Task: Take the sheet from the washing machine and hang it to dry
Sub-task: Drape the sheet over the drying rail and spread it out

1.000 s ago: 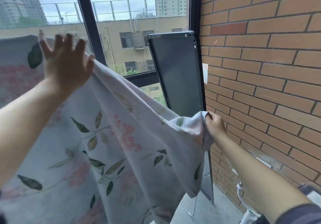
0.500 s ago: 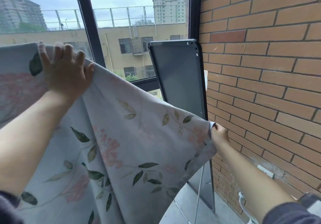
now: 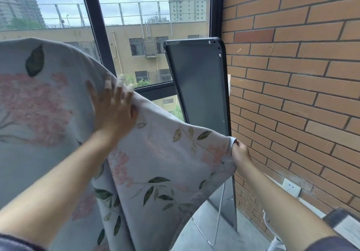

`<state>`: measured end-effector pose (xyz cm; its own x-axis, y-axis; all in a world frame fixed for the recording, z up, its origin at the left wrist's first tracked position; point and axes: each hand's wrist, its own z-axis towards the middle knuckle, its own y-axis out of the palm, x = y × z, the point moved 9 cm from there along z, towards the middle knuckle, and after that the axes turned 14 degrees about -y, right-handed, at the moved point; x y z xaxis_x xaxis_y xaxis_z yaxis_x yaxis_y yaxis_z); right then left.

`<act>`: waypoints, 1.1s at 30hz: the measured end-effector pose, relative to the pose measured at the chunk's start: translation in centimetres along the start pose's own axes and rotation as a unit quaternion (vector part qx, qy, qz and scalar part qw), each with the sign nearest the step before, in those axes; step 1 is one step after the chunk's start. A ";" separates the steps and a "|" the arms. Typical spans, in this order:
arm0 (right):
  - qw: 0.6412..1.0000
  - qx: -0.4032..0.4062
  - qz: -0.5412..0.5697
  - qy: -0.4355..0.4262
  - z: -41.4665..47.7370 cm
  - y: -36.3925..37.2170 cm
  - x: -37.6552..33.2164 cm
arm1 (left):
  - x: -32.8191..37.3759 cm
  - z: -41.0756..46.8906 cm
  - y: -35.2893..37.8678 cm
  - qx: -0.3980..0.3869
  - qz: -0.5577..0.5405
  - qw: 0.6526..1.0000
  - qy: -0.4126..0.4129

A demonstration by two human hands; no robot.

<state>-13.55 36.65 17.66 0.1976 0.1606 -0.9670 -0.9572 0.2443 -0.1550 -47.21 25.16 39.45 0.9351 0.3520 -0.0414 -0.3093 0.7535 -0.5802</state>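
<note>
Our flowery sheet (image 3: pixel 155 163) hangs up high by the window (image 3: pixel 148 59), draped over something we cannot see. Our left hand (image 3: pixel 113 110) lies flat and wide on it, likely to smooth it. Our right hand (image 3: pixel 240 153) pinches its corner near the brick wall (image 3: pixel 292 94), pulling it straight.

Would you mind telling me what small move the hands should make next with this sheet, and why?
Probably raise the corner that the right hand pinches, up and outward: it sits well below the left hand, which lies flat on the sheet near its top, so the edge between them slopes down.
</note>
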 end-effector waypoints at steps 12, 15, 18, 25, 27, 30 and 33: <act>0.997 -0.021 0.062 -0.045 -1.6 1.0 -1.5 | 16.8 -10.8 4.0 -0.147 -0.151 0.944 0.253; 0.987 -0.071 0.104 -0.095 -2.1 1.3 -2.4 | 16.8 -9.3 3.6 -0.136 -0.210 0.943 0.218; 0.960 -0.240 0.102 -0.100 -3.9 3.1 -1.0 | 16.7 -8.1 3.1 -0.127 -0.205 0.948 0.206; 0.892 -0.433 0.129 -0.005 -9.5 5.9 1.5 | 15.8 -6.9 2.6 -0.103 -0.189 0.964 0.154; 0.915 -0.397 0.069 -0.031 -9.4 6.1 1.2 | 15.5 -6.6 2.6 -0.105 -0.192 0.965 0.146; 0.958 -0.274 0.076 -0.026 -8.0 5.1 2.0 | 14.7 -6.3 2.7 -0.111 -0.191 0.968 0.120; 0.969 -0.229 0.090 -0.006 -7.1 3.8 3.5 | 13.5 -5.9 3.3 -0.140 -0.164 0.971 0.104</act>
<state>-17.97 31.34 12.30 0.0195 0.1737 -0.9846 -0.9691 -0.2391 -0.0614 -34.59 29.09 32.22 0.9991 -0.0236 0.0360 0.0429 0.6148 -0.7875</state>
